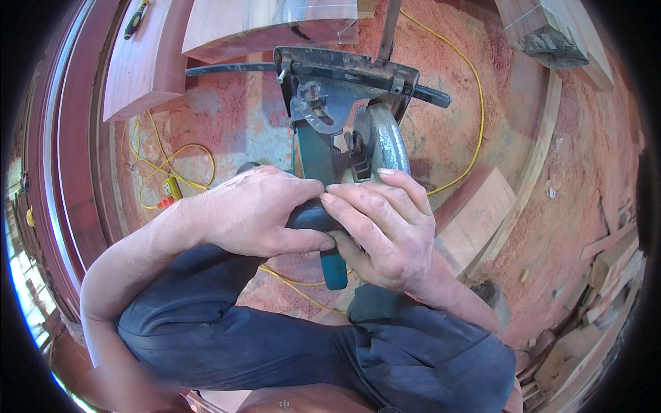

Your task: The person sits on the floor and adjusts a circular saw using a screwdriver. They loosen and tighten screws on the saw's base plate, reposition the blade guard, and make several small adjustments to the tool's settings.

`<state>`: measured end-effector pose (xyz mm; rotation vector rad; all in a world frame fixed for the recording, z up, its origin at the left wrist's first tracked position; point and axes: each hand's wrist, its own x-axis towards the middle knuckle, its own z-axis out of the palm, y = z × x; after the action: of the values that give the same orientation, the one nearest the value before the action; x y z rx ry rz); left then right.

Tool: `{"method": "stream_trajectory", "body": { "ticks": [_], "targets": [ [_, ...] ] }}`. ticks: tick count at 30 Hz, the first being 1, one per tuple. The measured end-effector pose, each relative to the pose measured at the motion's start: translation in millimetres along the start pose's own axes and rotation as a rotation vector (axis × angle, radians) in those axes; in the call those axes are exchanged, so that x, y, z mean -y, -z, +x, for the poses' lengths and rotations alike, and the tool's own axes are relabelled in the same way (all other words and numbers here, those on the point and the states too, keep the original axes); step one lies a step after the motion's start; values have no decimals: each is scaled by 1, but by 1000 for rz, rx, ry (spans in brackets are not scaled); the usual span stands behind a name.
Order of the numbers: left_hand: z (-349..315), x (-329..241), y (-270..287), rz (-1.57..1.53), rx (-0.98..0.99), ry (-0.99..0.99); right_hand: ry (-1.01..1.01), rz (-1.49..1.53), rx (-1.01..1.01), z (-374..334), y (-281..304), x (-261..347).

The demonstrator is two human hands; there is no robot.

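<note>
Circular saw [317, 151] in curled hands [251, 212]

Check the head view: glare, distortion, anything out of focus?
Head view: left hand, right hand and saw look reasonably sharp; head view: a bright streak runs along the reddish beam at left, and the metal blade guard has highlights; head view: the beam bows at the fisheye's dark rim, and a patch at lower left is blurred.

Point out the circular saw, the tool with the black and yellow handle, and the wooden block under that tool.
Circular saw [317, 151], head view: its teal body.
Tool [133, 25], head view: its handle.
Wooden block [144, 65], head view: its upper face.
</note>
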<state>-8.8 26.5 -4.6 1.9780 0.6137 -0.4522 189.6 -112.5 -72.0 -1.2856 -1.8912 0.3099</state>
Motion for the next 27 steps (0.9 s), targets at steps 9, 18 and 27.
{"method": "stream_trajectory", "body": {
  "ticks": [9,18,27],
  "targets": [
    [-1,5,-4,4,-79,-67,11,-29,4,1,0,-1],
    [-1,3,-3,-2,-81,-53,12,-18,10,1,0,-1],
    [-1,1,-1,-18,-73,-48,5,-17,13,1,1,0]
  ]
}}
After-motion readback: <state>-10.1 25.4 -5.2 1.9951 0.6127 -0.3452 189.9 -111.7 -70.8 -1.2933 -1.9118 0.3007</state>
